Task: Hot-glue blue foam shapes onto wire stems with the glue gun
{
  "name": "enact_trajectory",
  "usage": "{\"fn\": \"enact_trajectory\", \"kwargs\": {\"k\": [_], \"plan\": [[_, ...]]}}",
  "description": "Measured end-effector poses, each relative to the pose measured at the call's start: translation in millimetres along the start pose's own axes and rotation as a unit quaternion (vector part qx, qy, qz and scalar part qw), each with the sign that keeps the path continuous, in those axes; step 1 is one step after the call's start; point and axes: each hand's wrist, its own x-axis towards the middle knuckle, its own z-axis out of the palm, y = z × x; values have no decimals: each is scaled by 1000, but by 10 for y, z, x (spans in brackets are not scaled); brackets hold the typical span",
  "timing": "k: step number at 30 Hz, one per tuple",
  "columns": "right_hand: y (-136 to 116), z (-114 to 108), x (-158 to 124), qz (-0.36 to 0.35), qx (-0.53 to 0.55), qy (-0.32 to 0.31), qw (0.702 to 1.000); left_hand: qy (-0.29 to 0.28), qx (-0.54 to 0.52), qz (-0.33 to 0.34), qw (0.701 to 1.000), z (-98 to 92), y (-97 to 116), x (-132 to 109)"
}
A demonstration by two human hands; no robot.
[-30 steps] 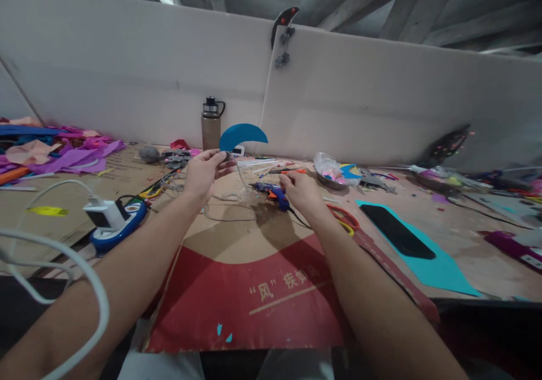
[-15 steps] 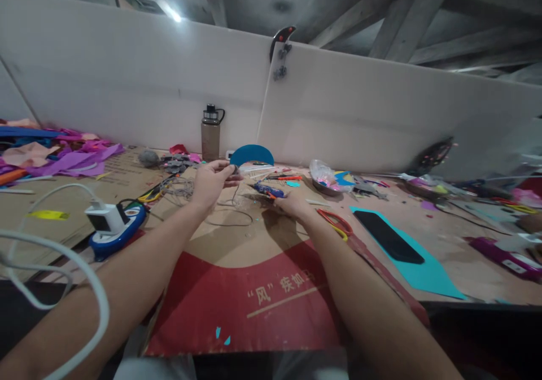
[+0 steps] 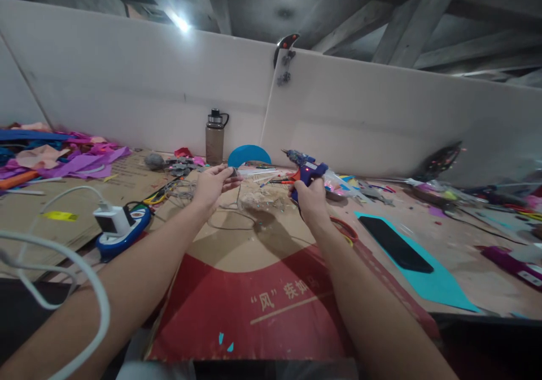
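Observation:
My left hand [image 3: 214, 187] pinches one end of a curved blue sheet piece [image 3: 249, 154] between thumb and fingers, above the cardboard. A small dark bit shows at its fingertips, too small to name. My right hand [image 3: 312, 196] is wrapped round the handle of a blue glue gun [image 3: 305, 167] with an orange trigger. Held up off the cardboard, the gun points its nozzle to the left and away from me, to the right of the blue piece. Below both hands lies a red and brown cardboard sheet [image 3: 245, 306] with small turquoise scraps and a loose grey cord.
On the left are a blue power strip [image 3: 122, 233] with a white charger and looping white cable. A bottle [image 3: 215, 140] stands by the white partition. A black phone [image 3: 393, 243] rests on turquoise sheet at right, and scissors handles [image 3: 345, 228] lie beside my right wrist.
My right hand has raised the glue gun off the cardboard and tilted its nozzle up. In my left hand the blue piece has turned, so its curved inner edge now shows.

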Motion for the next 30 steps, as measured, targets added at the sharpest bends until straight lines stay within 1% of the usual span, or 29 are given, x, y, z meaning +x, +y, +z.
{"fn": "enact_trajectory", "kwargs": {"k": [2, 5, 8, 12, 18, 30], "plan": [[-144, -1, -107, -31, 25, -4, 999, 1, -2, -2, 1000, -8, -9, 5], [-308, 21, -263, -80, 65, -41, 994, -6, 1, 4, 1000, -15, -24, 1], [-354, 58, -353, -124, 31, -81, 989, -8, 5, 12, 1000, -9, -28, -11], [-335, 86, -392, -175, -39, -109, 978, -5, 22, 22, 1000, 19, -22, -23], [-336, 93, -412, -209, -142, -110, 961, -12, 54, 24, 998, 59, -30, -39], [-281, 112, -416, -220, -193, -126, 948, -28, 71, 52, 996, 91, -46, -59]]}}
